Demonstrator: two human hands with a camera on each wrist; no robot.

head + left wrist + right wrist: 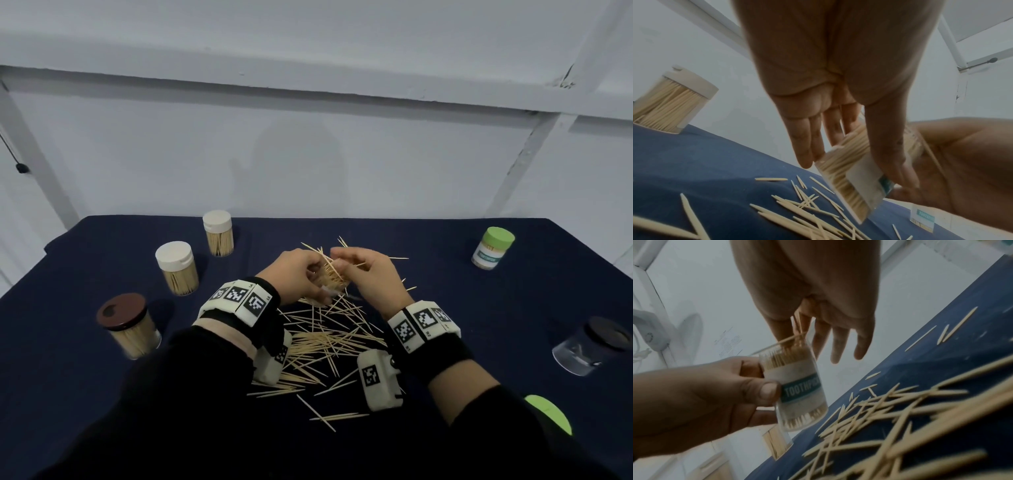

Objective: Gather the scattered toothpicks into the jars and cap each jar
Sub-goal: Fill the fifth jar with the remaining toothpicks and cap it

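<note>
My left hand (317, 284) grips an uncapped clear jar (799, 386) with a teal TOOTHPICKS label, tilted above the middle of the table and nearly full of picks. My right hand (344, 263) is at the jar's mouth and pinches a small bunch of toothpicks (797, 331) whose tips reach into it. In the left wrist view the jar (851, 177) lies between my thumb and fingers (807, 154). Scattered toothpicks (329, 342) cover the dark blue cloth below and in front of both hands.
Two white-capped jars (176, 267) (218, 236) and a brown-capped jar (128, 325) stand at the left, all holding picks. A green-capped jar (493, 248) stands at the far right, with a dark-capped clear jar (589, 346) nearer. A loose green lid (548, 416) lies by my right sleeve.
</note>
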